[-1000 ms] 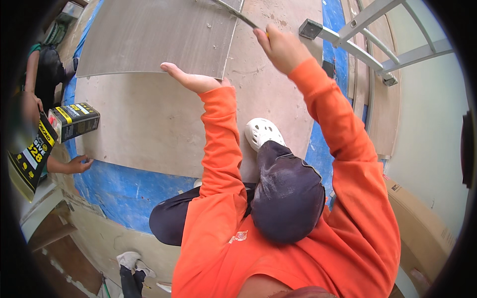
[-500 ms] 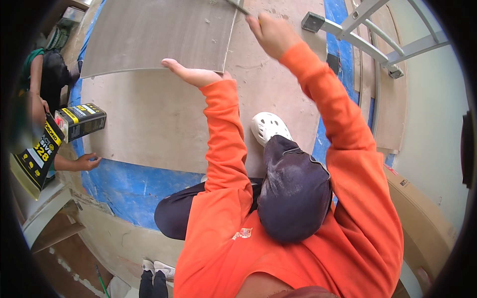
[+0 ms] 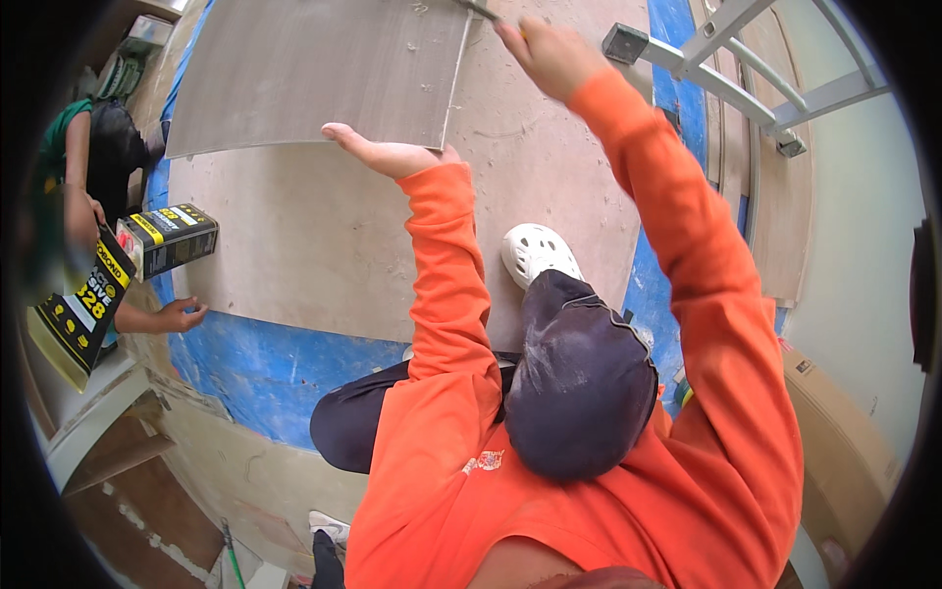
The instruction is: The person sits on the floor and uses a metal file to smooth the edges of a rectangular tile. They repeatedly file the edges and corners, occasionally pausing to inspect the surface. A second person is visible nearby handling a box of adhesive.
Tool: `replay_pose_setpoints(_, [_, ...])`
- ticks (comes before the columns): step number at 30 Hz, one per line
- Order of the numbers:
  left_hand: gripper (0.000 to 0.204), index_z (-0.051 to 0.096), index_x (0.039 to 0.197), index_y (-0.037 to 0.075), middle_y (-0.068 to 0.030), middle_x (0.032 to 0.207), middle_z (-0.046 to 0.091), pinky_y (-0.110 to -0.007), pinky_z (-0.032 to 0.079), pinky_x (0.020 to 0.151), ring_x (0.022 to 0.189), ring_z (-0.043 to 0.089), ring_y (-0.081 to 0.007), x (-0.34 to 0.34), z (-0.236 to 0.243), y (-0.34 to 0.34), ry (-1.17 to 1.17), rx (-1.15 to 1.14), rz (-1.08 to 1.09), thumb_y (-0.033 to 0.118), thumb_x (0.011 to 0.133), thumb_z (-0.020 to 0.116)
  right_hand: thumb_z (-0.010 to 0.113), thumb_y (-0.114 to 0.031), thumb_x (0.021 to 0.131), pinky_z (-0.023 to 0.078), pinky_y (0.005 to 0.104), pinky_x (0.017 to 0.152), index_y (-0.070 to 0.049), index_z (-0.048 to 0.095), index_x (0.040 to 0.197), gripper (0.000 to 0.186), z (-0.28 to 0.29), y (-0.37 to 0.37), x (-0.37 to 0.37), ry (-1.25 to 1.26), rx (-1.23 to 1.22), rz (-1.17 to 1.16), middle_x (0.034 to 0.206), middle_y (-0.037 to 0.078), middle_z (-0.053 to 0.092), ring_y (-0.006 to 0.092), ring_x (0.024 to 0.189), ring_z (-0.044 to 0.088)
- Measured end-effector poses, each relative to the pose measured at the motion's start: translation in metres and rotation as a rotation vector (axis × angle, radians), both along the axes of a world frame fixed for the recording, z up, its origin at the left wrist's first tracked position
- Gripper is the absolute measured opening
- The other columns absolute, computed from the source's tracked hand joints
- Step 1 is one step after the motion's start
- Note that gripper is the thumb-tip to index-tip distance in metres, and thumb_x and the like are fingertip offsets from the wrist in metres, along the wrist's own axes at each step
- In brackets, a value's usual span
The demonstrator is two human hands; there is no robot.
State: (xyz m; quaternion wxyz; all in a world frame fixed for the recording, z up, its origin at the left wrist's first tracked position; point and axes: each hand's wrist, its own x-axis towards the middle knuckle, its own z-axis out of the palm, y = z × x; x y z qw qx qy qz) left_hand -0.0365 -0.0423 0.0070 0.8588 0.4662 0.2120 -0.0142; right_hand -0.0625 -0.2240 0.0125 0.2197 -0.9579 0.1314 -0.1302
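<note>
My right hand point(image 3: 549, 57) is closed around a narrow metal tool point(image 3: 479, 9), which points away and leftward from my fist to the right edge of a grey panel point(image 3: 304, 79). Its far end leaves view, so I can't tell whether it touches. My left hand point(image 3: 388, 155) lies palm up under the panel's near edge, close to the near right corner, thumb out to the left; the fingers vanish beneath, so I can't tell whether they curl or lie flat.

The panel spreads ahead and left of both hands. Its right edge runs away from me, between the left palm and the right fist; the left is nearer, touching it. The far end is cut off, so its long axis stays unclear.

Below my grip lies a pale brown board point(image 3: 304, 236), with blue sheeting point(image 3: 265, 373) around it. Right of my fist stands a ladder point(image 3: 721, 88); well left of my palm, a black tin point(image 3: 177, 240).
</note>
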Motion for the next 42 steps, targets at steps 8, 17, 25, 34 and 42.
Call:
replay_pose_setpoints(8, [0.098, 0.006, 0.163, 0.018, 0.0003, 0.170, 0.000, -0.049, 0.002, 0.124, 0.156, -0.001, -0.0224, -0.002, 0.004, 0.001, 0.025, 0.005, -0.009, 0.077, 0.092, 0.037, 0.046, -0.047, 0.104, 0.048, 0.0565, 0.070, 0.000, 0.057, 0.087, 0.051, -0.001, 0.015, -0.021, 0.035, 0.070, -0.081, 0.079, 0.030, 0.064, 0.0511, 0.079, 0.061])
replay_pose_setpoints(17, [0.086, 0.029, 0.154, 0.011, -0.0110, 0.150, 0.039, -0.046, 0.041, 0.109, 0.133, 0.044, -0.0310, 0.003, -0.001, -0.004, -0.060, -0.044, 0.116, 0.068, 0.093, 0.048, 0.051, -0.033, 0.102, 0.050, 0.0529, 0.088, 0.015, 0.056, 0.115, 0.050, -0.041, -0.009, 0.017, -0.618, -0.357, 0.038, 0.104, 0.036, 0.063, 0.0507, 0.097, 0.062])
replay_pose_setpoints(25, [0.096, 0.011, 0.162, 0.013, -0.0026, 0.168, 0.009, -0.046, 0.012, 0.124, 0.153, 0.011, -0.0249, 0.004, -0.002, -0.002, -0.010, -0.058, -0.001, 0.072, 0.092, 0.043, 0.050, -0.034, 0.101, 0.051, 0.0535, 0.086, 0.011, 0.062, 0.107, 0.046, 0.003, 0.002, 0.010, 0.065, 0.100, -0.073, 0.095, 0.038, 0.064, 0.0503, 0.095, 0.064])
replay_pose_setpoints(34, [0.075, 0.040, 0.148, 0.011, -0.0107, 0.144, 0.048, -0.049, 0.048, 0.102, 0.127, 0.051, -0.0329, 0.006, -0.001, -0.004, -0.087, -0.053, 0.103, 0.064, 0.096, 0.046, 0.054, -0.037, 0.100, 0.053, 0.0517, 0.073, 0.008, 0.067, 0.098, 0.046, 0.019, -0.007, 0.020, -0.084, -0.063, -0.069, 0.087, 0.033, 0.066, 0.0491, 0.081, 0.065])
replay_pose_setpoints(42, [0.073, 0.042, 0.147, 0.010, -0.0108, 0.144, 0.048, -0.049, 0.047, 0.103, 0.127, 0.051, -0.0333, 0.008, -0.007, -0.002, -0.209, -0.124, 0.038, 0.063, 0.097, 0.044, 0.048, -0.040, 0.103, 0.052, 0.0543, 0.073, 0.004, 0.065, 0.097, 0.047, -0.012, -0.005, 0.018, 0.071, 0.155, -0.045, 0.086, 0.030, 0.067, 0.0485, 0.083, 0.065])
